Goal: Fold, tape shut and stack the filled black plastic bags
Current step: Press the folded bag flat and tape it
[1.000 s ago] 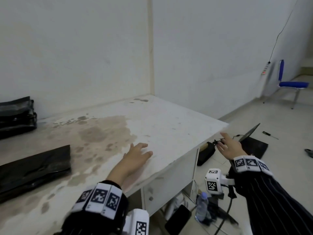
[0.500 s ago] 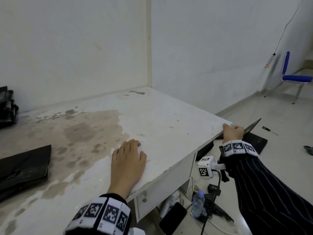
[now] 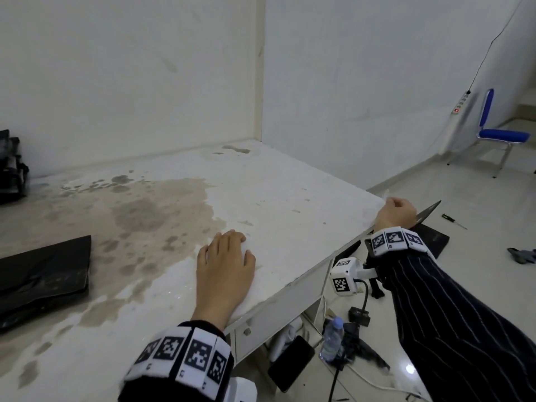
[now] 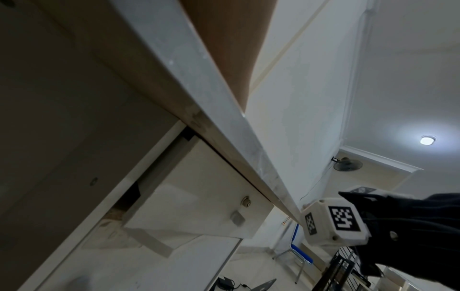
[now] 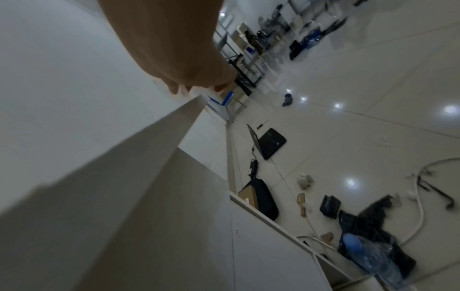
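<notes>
Left hand (image 3: 224,268): lies flat and relaxed on the worktop (image 3: 290,198), palm down, holding nothing, just inside the front edge.
Right hand (image 3: 396,211): at the worktop's right corner, fingers curled at the edge; a pale sliver, perhaps tape, shows above the knuckles, but I cannot tell what it is or whether it is held.
Flat black bag (image 3: 43,274): on the worktop, well to the left of the left hand, lying flat and apart from it.
Stacked bags (image 3: 11,166): against the back wall at the worktop's far left, beyond the flat bag.
Step in hand: probably fetching tape for the flat bag; best to bring it across low and keep the fold pinned with the left hand before sticking.
Edges: the right hand sits at the corner drop-off; below it lie a bottle (image 3: 332,338) and cables.
Open room: the wide stained stretch between left hand and flat bag gives free travel.
</notes>
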